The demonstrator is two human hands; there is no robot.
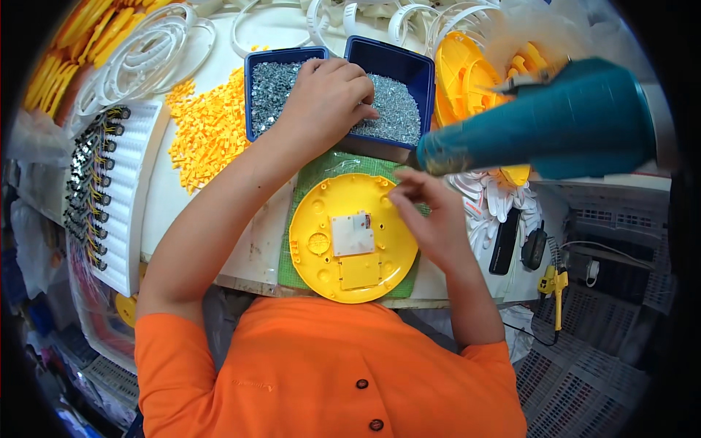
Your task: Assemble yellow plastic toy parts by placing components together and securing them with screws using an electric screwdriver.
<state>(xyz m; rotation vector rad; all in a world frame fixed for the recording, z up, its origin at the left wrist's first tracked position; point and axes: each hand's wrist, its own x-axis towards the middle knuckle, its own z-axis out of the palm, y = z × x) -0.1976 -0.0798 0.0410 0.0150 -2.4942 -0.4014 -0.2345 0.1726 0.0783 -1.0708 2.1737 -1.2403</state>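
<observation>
Left hand (332,91) curls over the small metal parts (394,109), likely picking; right hand (432,219), narrowed, hovers by the yellow shell (355,198), grips unclear to me, fine pinching needed.

White worktable (257,248); grey slatted plastic crates (577,387) low at right.

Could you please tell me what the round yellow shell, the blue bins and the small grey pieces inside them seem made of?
Yellow shell: probably glossy moulded plastic, with soft highlights and formed-in bumps.
Blue bins: likely smooth plastic, with thin, evenly coloured walls.
Grey pieces: seemingly shiny metal, from their silvery glints; too small for certainty.
</observation>
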